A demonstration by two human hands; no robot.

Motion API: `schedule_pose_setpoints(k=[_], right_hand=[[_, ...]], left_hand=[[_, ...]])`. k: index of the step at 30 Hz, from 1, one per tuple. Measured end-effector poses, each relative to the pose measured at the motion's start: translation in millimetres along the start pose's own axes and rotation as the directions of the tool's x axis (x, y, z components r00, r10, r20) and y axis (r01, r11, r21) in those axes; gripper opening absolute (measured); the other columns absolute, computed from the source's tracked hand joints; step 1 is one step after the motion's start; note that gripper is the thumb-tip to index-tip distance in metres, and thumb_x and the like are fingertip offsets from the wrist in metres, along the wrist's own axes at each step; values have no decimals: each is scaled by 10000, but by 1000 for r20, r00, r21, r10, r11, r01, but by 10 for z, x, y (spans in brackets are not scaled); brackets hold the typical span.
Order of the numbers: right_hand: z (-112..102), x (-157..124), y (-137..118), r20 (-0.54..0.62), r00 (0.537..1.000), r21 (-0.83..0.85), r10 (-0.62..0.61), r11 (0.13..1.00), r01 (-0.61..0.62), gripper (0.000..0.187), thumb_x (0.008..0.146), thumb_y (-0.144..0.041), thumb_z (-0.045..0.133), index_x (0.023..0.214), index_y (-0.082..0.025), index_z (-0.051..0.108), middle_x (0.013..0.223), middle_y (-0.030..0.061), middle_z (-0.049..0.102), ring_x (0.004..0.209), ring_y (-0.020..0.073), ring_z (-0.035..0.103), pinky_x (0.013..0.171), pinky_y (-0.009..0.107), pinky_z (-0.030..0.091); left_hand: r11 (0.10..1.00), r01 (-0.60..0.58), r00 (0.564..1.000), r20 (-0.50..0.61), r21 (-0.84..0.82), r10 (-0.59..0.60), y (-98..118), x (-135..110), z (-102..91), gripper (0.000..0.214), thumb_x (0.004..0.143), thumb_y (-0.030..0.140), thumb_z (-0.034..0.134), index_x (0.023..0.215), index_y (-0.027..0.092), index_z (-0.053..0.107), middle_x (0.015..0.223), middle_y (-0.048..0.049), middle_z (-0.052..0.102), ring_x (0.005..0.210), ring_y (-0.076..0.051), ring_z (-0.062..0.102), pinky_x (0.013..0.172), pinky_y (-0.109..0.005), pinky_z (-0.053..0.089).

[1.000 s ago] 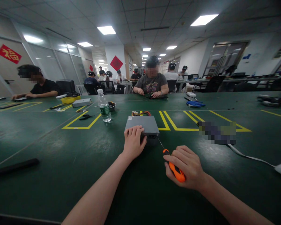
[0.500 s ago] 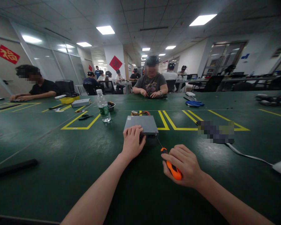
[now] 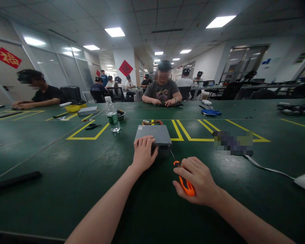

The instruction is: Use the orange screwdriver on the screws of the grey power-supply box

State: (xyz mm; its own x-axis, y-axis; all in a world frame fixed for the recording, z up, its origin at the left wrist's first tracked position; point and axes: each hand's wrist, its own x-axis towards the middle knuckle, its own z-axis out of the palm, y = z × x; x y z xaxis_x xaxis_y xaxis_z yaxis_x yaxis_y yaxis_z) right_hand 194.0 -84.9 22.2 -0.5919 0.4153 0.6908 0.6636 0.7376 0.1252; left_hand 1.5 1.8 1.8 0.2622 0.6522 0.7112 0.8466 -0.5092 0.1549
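A grey metal computer power supply (image 3: pixel 159 131) lies on the green table in front of me, its coloured cables (image 3: pixel 154 122) bunched behind it. My left hand (image 3: pixel 144 150) grips its near left part, with fingers on the top and the thumb against the front face. In my right hand (image 3: pixel 197 179) is a screwdriver (image 3: pixel 188 189) with an orange and black handle. Its thin shaft slants up and left to the lower right corner of the power supply's front. Whether the tip sits in a screw is too small to make out.
A water bottle (image 3: pixel 112 115) stands left of the power supply, near a metal bowl (image 3: pixel 121 115). Blue gloves (image 3: pixel 210 113) lie at the back right. On the right is a blurred dark object (image 3: pixel 234 144) with a white cable. A person (image 3: pixel 162 88) works opposite.
The screwdriver's handle and the grip of my right hand have turned slightly, with the thumb now farther from the handle's top. My left hand and the power supply stay put.
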Motion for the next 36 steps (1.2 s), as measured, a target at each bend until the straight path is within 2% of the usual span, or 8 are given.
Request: schedule_pose_setpoints(k=[2,6,12,15,22,27,31,36], right_hand=[[-32,11,2,-47,999,-2,13,1000,-13,211,752,-334,518,812,-141,576,688,45,522,628,153,457,594,305,365],[-12,-2,3,-99,994,28,49,999,-46,194,762,-208,490,923,-111,540,671,23,547,576,121,465,596,285,375],[54,-18,-68,-9,1000,0,-9,1000,9,86,735,-195,494,735,-162,573,657,24,527,601,131,451,592,291,369],[21,-11,-59,-26,1000,8,-6,1000,6,88,738,-218,506,731,-166,576,644,17,530,598,130,466,623,308,383],[-12,-21,15,-146,985,14,96,995,-95,191,766,-207,488,933,-132,546,684,14,589,547,105,504,614,283,409],[23,-13,-49,-61,998,-18,14,1000,-15,82,740,-175,481,707,-165,555,620,9,523,566,117,453,592,285,380],[38,-13,-50,-17,1000,-9,-2,1000,2,83,742,-193,491,694,-170,554,636,15,522,600,129,456,629,309,383],[32,-18,2,-118,991,-24,59,998,-62,166,759,-252,518,881,-144,552,655,7,570,563,115,496,649,309,399]], left_hand=[[1000,-2,1000,2,2,2,-3,1,4,228,800,268,502,1021,214,493,1161,-58,552,1105,-209,455,932,-391,285],[1000,0,1000,9,-3,1,-10,3,9,225,806,280,495,1020,211,489,1164,-62,550,1104,-211,454,932,-395,278],[1000,-6,1000,16,-18,6,-6,5,-3,210,811,269,488,1014,212,488,1167,-59,550,1113,-209,447,936,-392,269],[1000,1,1000,18,-15,-1,-4,4,-6,215,810,267,490,1018,213,487,1169,-61,548,1109,-211,450,933,-394,272],[1000,-2,1000,10,-11,2,-14,0,10,223,807,277,496,1022,217,487,1171,-57,548,1106,-210,452,930,-393,280],[1000,4,1000,9,-14,-4,-9,3,4,220,802,268,502,1015,216,487,1167,-55,547,1102,-209,453,925,-388,285],[1000,2,1000,9,-16,-2,-6,6,2,215,805,265,496,1015,216,489,1167,-58,545,1103,-210,453,928,-390,283],[1000,10,1000,11,-18,-9,-9,8,11,222,800,264,502,1017,217,491,1168,-65,546,1100,-219,456,928,-400,283]])
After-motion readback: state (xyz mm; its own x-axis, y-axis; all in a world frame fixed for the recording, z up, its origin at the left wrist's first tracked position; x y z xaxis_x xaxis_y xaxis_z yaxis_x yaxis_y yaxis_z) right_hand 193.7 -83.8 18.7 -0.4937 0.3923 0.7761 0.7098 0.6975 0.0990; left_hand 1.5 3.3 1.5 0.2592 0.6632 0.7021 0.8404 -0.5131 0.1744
